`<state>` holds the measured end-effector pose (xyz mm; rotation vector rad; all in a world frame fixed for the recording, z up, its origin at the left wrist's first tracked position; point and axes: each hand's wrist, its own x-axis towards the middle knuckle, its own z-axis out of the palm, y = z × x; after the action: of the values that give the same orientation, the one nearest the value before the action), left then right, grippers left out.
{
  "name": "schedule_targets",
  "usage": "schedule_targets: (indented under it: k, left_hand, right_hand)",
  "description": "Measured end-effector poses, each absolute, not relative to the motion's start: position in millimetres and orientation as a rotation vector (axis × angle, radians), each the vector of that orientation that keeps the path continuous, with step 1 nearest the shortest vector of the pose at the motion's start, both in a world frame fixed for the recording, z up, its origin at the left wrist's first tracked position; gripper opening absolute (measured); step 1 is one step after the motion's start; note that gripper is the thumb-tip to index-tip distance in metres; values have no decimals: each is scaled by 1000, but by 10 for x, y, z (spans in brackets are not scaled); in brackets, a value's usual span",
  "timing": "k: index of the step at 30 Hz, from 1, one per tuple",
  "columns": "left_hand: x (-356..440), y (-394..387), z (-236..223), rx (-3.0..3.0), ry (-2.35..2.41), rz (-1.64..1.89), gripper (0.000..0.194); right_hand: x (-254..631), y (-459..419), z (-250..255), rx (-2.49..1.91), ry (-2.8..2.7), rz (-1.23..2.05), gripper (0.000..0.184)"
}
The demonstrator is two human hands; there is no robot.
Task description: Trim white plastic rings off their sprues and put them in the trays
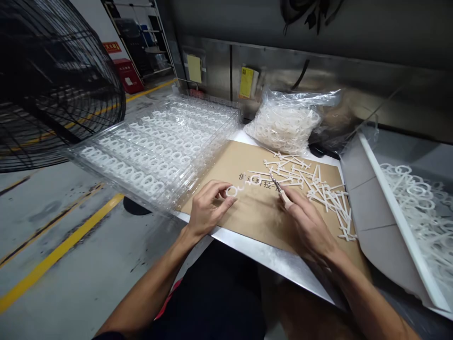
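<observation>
L hand (208, 210) pinches white plastic ring (231, 191) in fingertips; R hand (307, 224) pinches small snips (277, 185) nearby.

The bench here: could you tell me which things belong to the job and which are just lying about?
Job: left hand, ring, right hand, cutters, runners, paper, clear trays, bagged rings, bin.
Lying about: fan, red cabinet.

Black fan (60, 85); red box (128, 75) beside metal shelving (141, 42); yellow floor stripe (60, 250)
</observation>
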<state>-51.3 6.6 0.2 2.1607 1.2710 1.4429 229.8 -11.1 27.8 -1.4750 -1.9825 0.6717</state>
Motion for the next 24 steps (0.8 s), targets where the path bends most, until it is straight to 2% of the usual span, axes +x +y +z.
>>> schedule_targets:
  k: [3,7,14,24]
  left_hand:
    - [-416,73,-14,2067,1296,1528,19]
    - [-341,55,-24,2054,1271,1547,22]
    - [-299,6,6,2069,1247,1526,29]
    - [-218,-27,-7,1975,1218,1581,32]
  right_hand:
    - [2238,-193,274,-1236,-1722,1240,41]
    - [2137,-278,337,-1128,-1608,1574,36]
    - [2100,-360,451,-1248,-1648,1624,46]
    - [2056,-404,456,-1336,-1647,1654,43]
